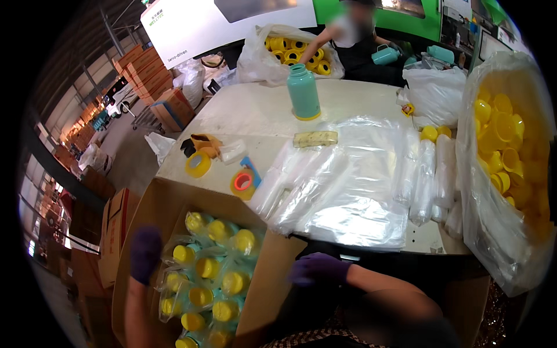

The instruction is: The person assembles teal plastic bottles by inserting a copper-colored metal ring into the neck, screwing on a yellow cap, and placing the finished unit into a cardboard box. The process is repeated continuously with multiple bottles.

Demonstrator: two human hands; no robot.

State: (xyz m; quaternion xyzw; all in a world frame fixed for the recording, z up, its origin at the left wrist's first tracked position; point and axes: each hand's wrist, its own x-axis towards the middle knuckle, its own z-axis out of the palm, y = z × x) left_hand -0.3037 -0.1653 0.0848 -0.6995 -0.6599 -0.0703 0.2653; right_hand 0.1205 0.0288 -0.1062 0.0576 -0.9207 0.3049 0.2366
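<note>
I see my left hand (145,252) at the left wall of the cardboard box (272,272) of bagged yellow-capped bottles (212,284); right hand (318,269) rests at its right edge, below the counter (255,107); both grips I cannot tell

Single view only, worn on head, left of a side-by-side pair. Looks steeply down and forward over a white table (255,110) from the near edge. Wide fisheye: straight edges bowed toward the rim, dark round border at the corners. Close range at the bottom: open cardboard box (145,203) of bagged bottles directly below, left hand (145,252) and right hand (316,269) entering from the lower edge. Mid range: clear plastic bags (348,191) across the table. Far range at the top: another person (354,35) across the table, warehouse floor falling away at left. No second view for overlap.
</note>
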